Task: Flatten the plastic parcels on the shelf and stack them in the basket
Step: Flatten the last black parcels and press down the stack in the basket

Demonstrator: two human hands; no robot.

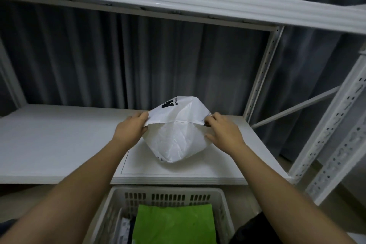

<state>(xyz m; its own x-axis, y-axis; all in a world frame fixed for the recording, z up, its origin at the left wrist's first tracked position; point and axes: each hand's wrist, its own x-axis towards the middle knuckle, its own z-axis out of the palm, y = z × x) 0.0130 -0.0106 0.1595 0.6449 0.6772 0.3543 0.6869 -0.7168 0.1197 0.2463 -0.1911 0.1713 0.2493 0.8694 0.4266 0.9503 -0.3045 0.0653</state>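
Nearest the camera, a grey slotted basket (118, 194) is sitting below the shelf's front edge, holding a flat green parcel (174, 224) on top of darker items. Both bare forearms are reaching up and forward over the basket to the white shelf (49, 144), where the left hand (130, 129) is pinching the left edge of a white plastic parcel (176, 136) between thumb and curled fingers, and the right hand (222, 131) is gripping its right edge likewise. The parcel, puffed and bearing a black logo, is resting on the shelf board between the hands, with a grey curtain (118, 61) hanging behind.
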